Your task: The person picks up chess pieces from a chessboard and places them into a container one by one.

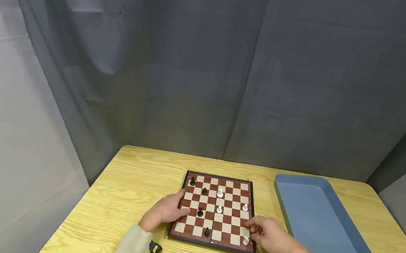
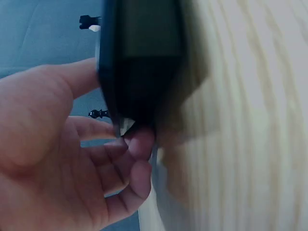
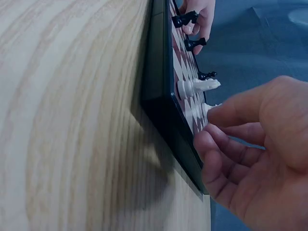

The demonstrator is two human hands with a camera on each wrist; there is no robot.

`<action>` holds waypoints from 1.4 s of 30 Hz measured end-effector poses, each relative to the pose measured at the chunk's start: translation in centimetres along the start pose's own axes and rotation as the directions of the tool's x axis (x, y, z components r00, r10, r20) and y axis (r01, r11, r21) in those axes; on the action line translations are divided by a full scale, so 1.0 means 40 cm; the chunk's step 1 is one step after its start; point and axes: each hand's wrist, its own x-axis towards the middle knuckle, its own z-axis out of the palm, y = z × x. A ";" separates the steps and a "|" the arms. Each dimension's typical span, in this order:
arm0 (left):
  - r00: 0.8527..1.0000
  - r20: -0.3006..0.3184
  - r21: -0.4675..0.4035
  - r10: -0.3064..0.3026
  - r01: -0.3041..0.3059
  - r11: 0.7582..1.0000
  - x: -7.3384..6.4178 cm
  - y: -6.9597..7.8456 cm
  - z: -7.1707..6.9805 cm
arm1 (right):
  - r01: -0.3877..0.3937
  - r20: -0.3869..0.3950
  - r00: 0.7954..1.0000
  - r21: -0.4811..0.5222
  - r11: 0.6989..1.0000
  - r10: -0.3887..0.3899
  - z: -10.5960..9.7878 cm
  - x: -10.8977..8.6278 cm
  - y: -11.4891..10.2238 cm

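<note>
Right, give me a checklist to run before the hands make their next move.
1. Chessboard unfolded: ok, both halves open.
2. Left hand on the board: ok, it grips the left edge, thumb on top.
3. Right hand gripping: cannot tell; its fingers are at the right edge, but how firmly they hold is unclear.
4. Pieces on the board: ok, four black pieces and four white pieces.
5. Board resting fully on the table: cannot tell.
6. Blue tray apart from the board: ok.

Grey drapes point(image 1: 195, 65) hang behind a seemingly wooden table point(image 1: 122, 184).
</note>
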 end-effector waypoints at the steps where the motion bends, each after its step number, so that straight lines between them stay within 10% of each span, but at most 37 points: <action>1: 1.000 0.006 -0.001 0.006 -0.006 1.000 0.000 -0.001 -0.001 | 0.008 0.009 1.000 0.019 1.000 -0.008 0.002 -0.001 0.000; 42: 0.996 0.082 0.009 0.024 -0.025 1.000 -0.016 -0.018 0.003 | 0.092 0.061 0.993 0.086 0.992 -0.098 0.029 -0.004 0.020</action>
